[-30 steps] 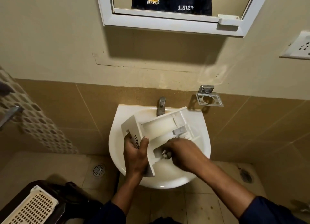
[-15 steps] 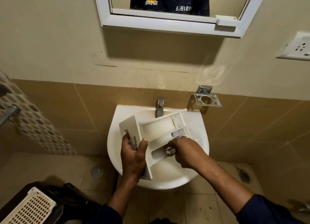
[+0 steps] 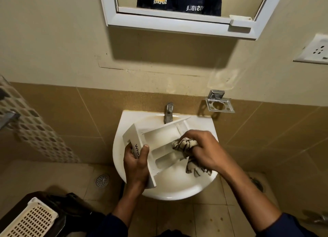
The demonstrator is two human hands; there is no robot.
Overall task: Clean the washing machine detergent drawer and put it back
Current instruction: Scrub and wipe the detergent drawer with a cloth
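Observation:
A white detergent drawer [image 3: 159, 139] is held tilted over the white wash basin [image 3: 122, 158], its open compartments facing up. My left hand [image 3: 135, 163] grips the drawer's front panel, thumb on top beside the printed lettering. My right hand [image 3: 202, 149] is closed on a cream cloth with dark stripes [image 3: 185, 145], pressed into the drawer's right-hand compartments. A loose end of the cloth hangs down over the basin below my wrist. The back end of the drawer lies just under the tap [image 3: 168, 112].
A metal holder [image 3: 220, 103] is fixed to the tiled wall right of the tap. A white-framed mirror [image 3: 177, 22] hangs above, a wall socket [image 3: 314, 50] at far right. A cream slotted basket [image 3: 29, 219] sits at the lower left, a floor drain [image 3: 102, 180] left of the basin.
My right hand has slid with the cloth from the drawer's near compartment toward its back right end. More of the cloth now shows. My left hand keeps its hold.

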